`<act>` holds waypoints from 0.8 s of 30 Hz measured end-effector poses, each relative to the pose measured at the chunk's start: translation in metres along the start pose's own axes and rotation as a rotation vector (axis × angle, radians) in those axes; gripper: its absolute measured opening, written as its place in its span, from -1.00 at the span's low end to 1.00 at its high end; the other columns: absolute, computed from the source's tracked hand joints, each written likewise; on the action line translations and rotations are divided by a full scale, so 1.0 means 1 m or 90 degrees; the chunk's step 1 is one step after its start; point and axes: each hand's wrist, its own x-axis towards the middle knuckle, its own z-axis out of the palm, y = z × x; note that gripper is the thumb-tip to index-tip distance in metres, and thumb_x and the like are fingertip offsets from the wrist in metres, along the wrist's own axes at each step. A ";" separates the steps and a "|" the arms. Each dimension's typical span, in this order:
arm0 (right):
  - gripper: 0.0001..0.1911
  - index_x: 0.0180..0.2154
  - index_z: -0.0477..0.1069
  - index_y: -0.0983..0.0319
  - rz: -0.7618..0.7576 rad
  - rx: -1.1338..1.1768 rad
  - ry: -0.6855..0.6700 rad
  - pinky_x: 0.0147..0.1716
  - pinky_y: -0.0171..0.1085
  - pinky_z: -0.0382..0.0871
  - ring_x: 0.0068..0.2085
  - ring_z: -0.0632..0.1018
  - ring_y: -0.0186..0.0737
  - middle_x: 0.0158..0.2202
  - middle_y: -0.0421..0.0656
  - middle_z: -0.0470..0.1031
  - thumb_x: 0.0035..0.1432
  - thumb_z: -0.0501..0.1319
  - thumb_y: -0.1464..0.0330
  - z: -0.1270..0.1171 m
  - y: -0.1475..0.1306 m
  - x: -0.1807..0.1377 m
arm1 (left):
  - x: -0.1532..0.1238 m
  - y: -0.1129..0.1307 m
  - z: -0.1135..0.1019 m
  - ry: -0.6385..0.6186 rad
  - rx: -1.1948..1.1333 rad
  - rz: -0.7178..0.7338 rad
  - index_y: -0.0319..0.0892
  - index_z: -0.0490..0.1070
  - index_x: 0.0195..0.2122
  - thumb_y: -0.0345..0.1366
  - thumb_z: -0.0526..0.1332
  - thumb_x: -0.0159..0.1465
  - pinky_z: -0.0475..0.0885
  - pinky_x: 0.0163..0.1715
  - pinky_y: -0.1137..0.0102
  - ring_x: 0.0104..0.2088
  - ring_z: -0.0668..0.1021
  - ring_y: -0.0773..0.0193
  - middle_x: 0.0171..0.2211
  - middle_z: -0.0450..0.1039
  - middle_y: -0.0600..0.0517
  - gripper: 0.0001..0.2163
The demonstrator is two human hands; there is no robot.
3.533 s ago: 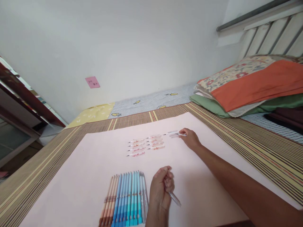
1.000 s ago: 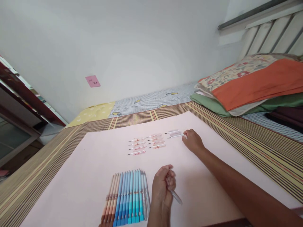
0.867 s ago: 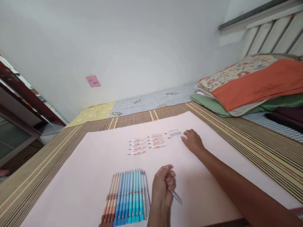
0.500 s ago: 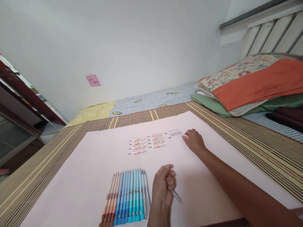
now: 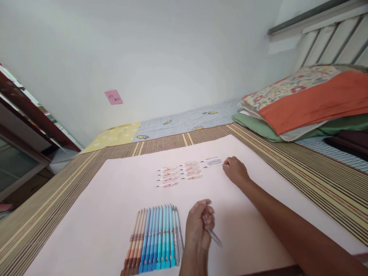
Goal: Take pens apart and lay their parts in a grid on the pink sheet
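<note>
My right hand rests at the far right of the pale pink board, its fingers closed on the back end of a white pen refill with a dark tip. Just behind that refill lies another in the same column. To the left, two columns of white refills beside clear reddish pieces lie in rows. My left hand, nearer to me, is curled around a clear grey pen barrel that sticks out below the fingers. Beside it stands a tidy row of brown, blue, turquoise and grey pens.
The board lies on a striped mat. Folded bedding with an orange border is stacked at the back right, below a white radiator. A pink note is stuck to the wall behind.
My right hand has shifted very slightly, its fingers still at the end of the white refill. My left hand stays in place with the clear barrel.
</note>
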 end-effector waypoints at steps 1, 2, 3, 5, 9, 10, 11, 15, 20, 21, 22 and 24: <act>-0.83 -0.23 0.51 0.23 0.001 0.007 0.000 -0.20 -0.22 0.26 -0.20 0.52 -0.14 -0.14 -0.05 0.51 0.33 0.14 0.40 -0.001 0.002 0.002 | 0.000 0.000 0.000 -0.002 0.000 -0.001 -0.33 0.53 -0.32 -0.15 0.62 -0.16 -0.14 -0.67 0.56 -0.67 0.18 0.58 -0.56 0.41 0.06 -0.52; -0.80 -0.23 0.52 0.23 0.001 0.012 -0.002 -0.21 -0.23 0.26 -0.20 0.52 -0.16 -0.14 -0.05 0.51 0.34 0.11 0.43 -0.001 0.003 0.004 | 0.000 0.000 0.000 -0.003 -0.001 -0.001 -0.33 0.52 -0.32 -0.15 0.62 -0.15 -0.14 -0.67 0.56 -0.67 0.18 0.58 -0.56 0.41 0.06 -0.52; -0.78 -0.22 0.53 0.22 -0.002 0.016 -0.005 -0.21 -0.24 0.26 -0.20 0.52 -0.18 -0.13 -0.05 0.52 0.34 0.09 0.45 -0.002 0.005 0.006 | 0.000 0.000 0.000 -0.004 -0.001 -0.002 -0.33 0.52 -0.32 -0.16 0.62 -0.15 -0.14 -0.67 0.56 -0.67 0.18 0.58 -0.56 0.40 0.07 -0.53; -0.78 -0.21 0.55 0.20 -0.015 0.022 -0.014 -0.21 -0.26 0.26 -0.19 0.52 -0.19 -0.13 -0.07 0.53 0.34 0.11 0.44 -0.003 0.008 0.012 | 0.000 0.001 0.001 -0.001 -0.002 -0.001 -0.33 0.52 -0.32 -0.16 0.62 -0.16 -0.14 -0.67 0.56 -0.67 0.18 0.58 -0.56 0.40 0.07 -0.52; -0.81 -0.26 0.56 0.19 -0.028 0.024 -0.036 -0.26 -0.28 0.24 -0.21 0.51 -0.21 -0.16 -0.10 0.53 0.32 0.16 0.40 -0.003 0.010 0.022 | -0.001 0.001 0.002 0.005 0.000 -0.003 -0.34 0.52 -0.31 -0.14 0.63 -0.18 -0.14 -0.68 0.56 -0.68 0.19 0.58 -0.56 0.40 0.07 -0.49; -0.81 -0.28 0.56 0.19 -0.029 0.023 -0.040 -0.28 -0.29 0.23 -0.22 0.51 -0.21 -0.18 -0.11 0.52 0.31 0.16 0.40 -0.003 0.010 0.024 | -0.001 0.001 0.002 0.004 0.001 -0.003 -0.34 0.52 -0.31 -0.14 0.63 -0.18 -0.14 -0.68 0.56 -0.68 0.19 0.58 -0.56 0.40 0.08 -0.49; -0.80 -0.30 0.56 0.20 -0.030 0.022 -0.043 -0.29 -0.29 0.22 -0.23 0.50 -0.21 -0.19 -0.11 0.52 0.31 0.16 0.41 -0.003 0.010 0.025 | -0.001 0.001 0.002 0.003 0.002 -0.003 -0.33 0.52 -0.31 -0.13 0.63 -0.19 -0.14 -0.68 0.56 -0.69 0.19 0.58 -0.57 0.40 0.08 -0.49; -0.80 -0.30 0.55 0.20 -0.035 0.021 -0.047 -0.32 -0.30 0.21 -0.25 0.49 -0.23 -0.20 -0.12 0.52 0.30 0.15 0.41 -0.003 0.010 0.027 | -0.001 0.001 0.003 0.005 0.007 0.000 -0.33 0.52 -0.32 -0.12 0.64 -0.19 -0.15 -0.68 0.56 -0.69 0.19 0.58 -0.57 0.40 0.08 -0.48; -0.81 -0.29 0.54 0.19 -0.043 0.010 -0.057 -0.33 -0.31 0.21 -0.26 0.48 -0.24 -0.20 -0.13 0.51 0.31 0.15 0.39 -0.004 0.010 0.028 | -0.003 0.002 0.004 0.008 0.008 -0.001 -0.33 0.52 -0.32 -0.13 0.63 -0.19 -0.14 -0.68 0.57 -0.69 0.19 0.58 -0.57 0.41 0.07 -0.49; -0.81 -0.30 0.53 0.20 -0.045 0.004 -0.059 -0.33 -0.31 0.20 -0.26 0.48 -0.24 -0.20 -0.13 0.50 0.32 0.15 0.39 -0.004 0.010 0.028 | -0.003 0.003 0.004 0.006 0.008 -0.001 -0.33 0.52 -0.32 -0.13 0.64 -0.19 -0.14 -0.68 0.57 -0.69 0.19 0.58 -0.57 0.41 0.07 -0.49; -0.81 -0.31 0.51 0.20 -0.048 -0.003 -0.061 -0.34 -0.30 0.20 -0.27 0.48 -0.25 -0.20 -0.12 0.50 0.33 0.14 0.40 -0.004 0.010 0.028 | -0.003 0.003 0.004 0.004 0.009 -0.001 -0.33 0.52 -0.32 -0.12 0.64 -0.19 -0.14 -0.68 0.57 -0.69 0.20 0.58 -0.57 0.41 0.07 -0.49; -0.81 -0.30 0.48 0.22 -0.056 -0.020 -0.066 -0.33 -0.29 0.19 -0.28 0.47 -0.26 -0.18 -0.11 0.49 0.35 0.12 0.42 -0.004 0.011 0.028 | -0.003 0.003 0.004 0.002 0.008 -0.001 -0.33 0.52 -0.32 -0.12 0.64 -0.19 -0.14 -0.68 0.57 -0.69 0.19 0.58 -0.57 0.41 0.08 -0.49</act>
